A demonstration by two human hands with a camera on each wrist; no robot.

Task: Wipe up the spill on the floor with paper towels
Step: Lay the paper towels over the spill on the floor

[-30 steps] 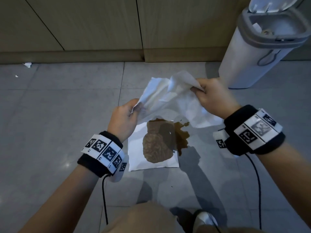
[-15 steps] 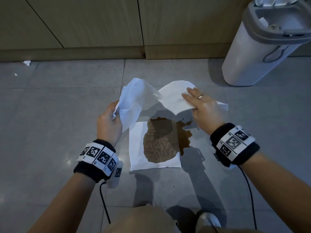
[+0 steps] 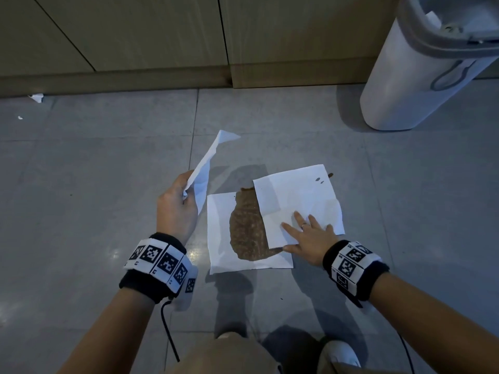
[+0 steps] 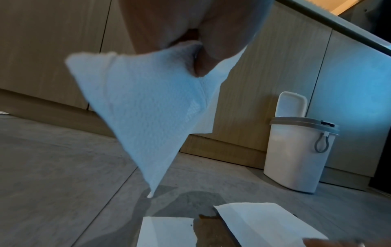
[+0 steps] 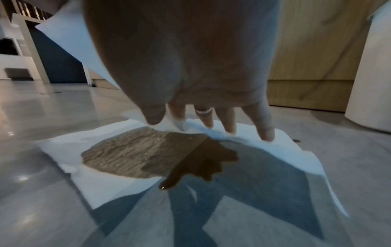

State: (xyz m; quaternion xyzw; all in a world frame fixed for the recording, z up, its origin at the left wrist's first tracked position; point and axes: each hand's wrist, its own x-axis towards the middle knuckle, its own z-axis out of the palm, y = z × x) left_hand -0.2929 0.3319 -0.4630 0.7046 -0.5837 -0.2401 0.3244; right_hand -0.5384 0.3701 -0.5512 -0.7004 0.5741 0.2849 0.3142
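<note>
Brown liquid, the spill (image 3: 249, 225), had soaked a big patch into the first paper towel (image 3: 220, 233) lying flat on the grey tile floor (image 3: 94, 184), and a bit of it still poked out past that sheet's far edge. The right hand (image 3: 310, 238) was pressing flat, fingers straight and spread, on the near corner of a second towel (image 3: 297, 195) that overlapped the first sheet's right side. A couple of small drops (image 3: 320, 180) showed near that towel's far right corner. The left hand (image 3: 175, 209) was off to the left, pinching a third towel (image 3: 205, 168) up in the air, its free end hanging loose above the floor. Plenty of bare tile to the left of that hand. Beyond the right hand stood a white bin (image 3: 421, 76), well apart, against the wood cabinets (image 3: 162, 36).
</note>
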